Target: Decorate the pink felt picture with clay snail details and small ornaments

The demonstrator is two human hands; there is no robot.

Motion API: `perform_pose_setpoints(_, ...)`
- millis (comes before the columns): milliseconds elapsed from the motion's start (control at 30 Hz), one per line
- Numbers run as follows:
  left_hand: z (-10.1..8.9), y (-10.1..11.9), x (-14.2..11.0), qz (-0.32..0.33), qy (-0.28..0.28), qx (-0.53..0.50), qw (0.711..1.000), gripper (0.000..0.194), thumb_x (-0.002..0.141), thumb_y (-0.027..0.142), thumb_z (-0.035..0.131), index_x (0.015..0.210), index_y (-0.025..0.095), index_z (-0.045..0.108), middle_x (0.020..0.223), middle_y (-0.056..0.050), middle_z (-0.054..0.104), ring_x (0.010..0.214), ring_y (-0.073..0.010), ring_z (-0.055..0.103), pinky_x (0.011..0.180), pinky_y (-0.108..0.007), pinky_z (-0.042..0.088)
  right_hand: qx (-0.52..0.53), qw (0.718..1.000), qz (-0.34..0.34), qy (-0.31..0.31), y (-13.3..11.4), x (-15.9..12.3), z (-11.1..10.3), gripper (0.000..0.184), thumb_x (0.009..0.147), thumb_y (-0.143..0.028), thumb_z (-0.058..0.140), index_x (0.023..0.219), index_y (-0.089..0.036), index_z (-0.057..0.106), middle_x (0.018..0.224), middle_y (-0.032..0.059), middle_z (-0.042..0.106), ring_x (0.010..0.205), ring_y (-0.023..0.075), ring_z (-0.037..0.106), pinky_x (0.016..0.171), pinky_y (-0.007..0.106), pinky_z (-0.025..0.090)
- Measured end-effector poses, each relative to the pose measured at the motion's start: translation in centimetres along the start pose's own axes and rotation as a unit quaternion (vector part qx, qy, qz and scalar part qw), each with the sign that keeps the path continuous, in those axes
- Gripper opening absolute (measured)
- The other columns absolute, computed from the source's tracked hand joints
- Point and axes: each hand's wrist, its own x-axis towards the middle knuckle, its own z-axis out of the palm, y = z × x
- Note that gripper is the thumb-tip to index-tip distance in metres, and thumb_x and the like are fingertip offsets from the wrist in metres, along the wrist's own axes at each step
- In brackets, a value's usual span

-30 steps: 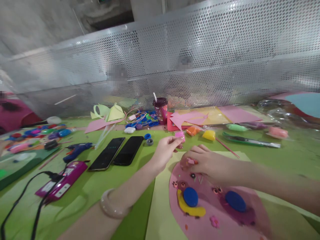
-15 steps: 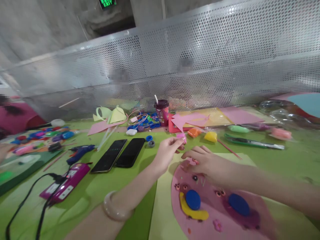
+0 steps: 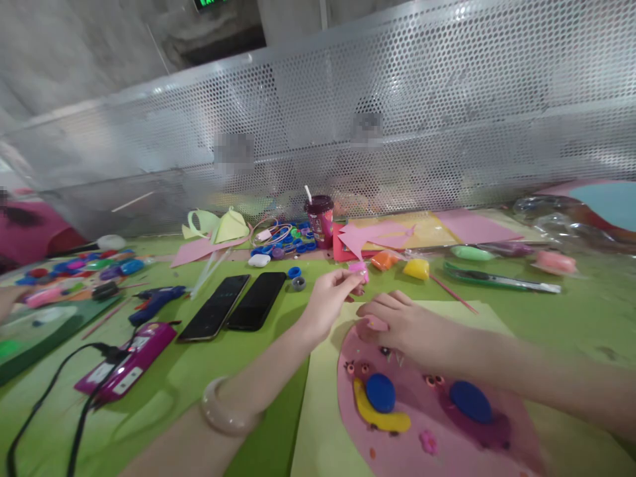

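Note:
My left hand (image 3: 325, 301), with a pale bangle at its wrist, pinches a small bright pink lump of modelling clay (image 3: 358, 270) above the table. Beside it, my right hand (image 3: 405, 328) rests with bent, slightly spread fingers over the top of a rounded pink sheet (image 3: 412, 450); its fingertips are partly hidden. On that sheet are a yellow clay strip (image 3: 380, 419) with a blue disc (image 3: 380, 393), a purple clay shape (image 3: 489, 430) with another blue disc (image 3: 470, 401), small eye-like pieces and a pink clay flower (image 3: 428, 442). A pale yellow sheet (image 3: 318, 424) lies underneath.
Two phones (image 3: 213, 308) and a magenta power strip (image 3: 126, 364) with black cables lie left, near a blue glue gun (image 3: 156, 303). A lidded cup (image 3: 319, 222) stands behind. Bagged yellow clay (image 3: 416, 268) and a green cutter (image 3: 501, 278) lie right. Another person's hand (image 3: 10, 301) shows far left.
The view has shifted slightly, so things sit a little higher and further left. Both hands keep nearly the same places, the left one still pinching the pink clay.

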Motion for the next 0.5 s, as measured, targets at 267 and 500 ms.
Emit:
perform_pose_setpoints(267, 0.2, 0.2, 0.0, -0.004, 0.000, 0.004, 1.000, 0.022, 0.073, 0.036, 0.061, 0.073, 0.015, 0.062, 0.067, -0.002, 0.059, 0.065, -0.0133, 0.055, 0.059, -0.024, 0.039, -0.089, 0.995, -0.017, 0.031, -0.7, -0.4, -0.8, 0.023, 0.083, -0.011, 0.047, 0.101, -0.017, 0.061, 0.106, 0.0078, 0.055, 0.094, 0.0243, 0.046, 0.081, 0.040, 0.038)
perform_pose_setpoints(500, 0.1, 0.2, -0.2, -0.006, 0.002, 0.008, 1.000, 0.022, 0.073, 0.038, 0.061, 0.072, 0.016, 0.062, 0.067, -0.002, 0.059, 0.066, -0.0136, 0.055, 0.059, -0.023, 0.038, -0.106, 0.994, -0.016, 0.031, -1.3, -0.6, -0.1, 0.020, 0.083, -0.013, 0.049, 0.098, -0.016, 0.062, 0.104, 0.0078, 0.056, 0.093, 0.0237, 0.048, 0.081, 0.038, 0.038)
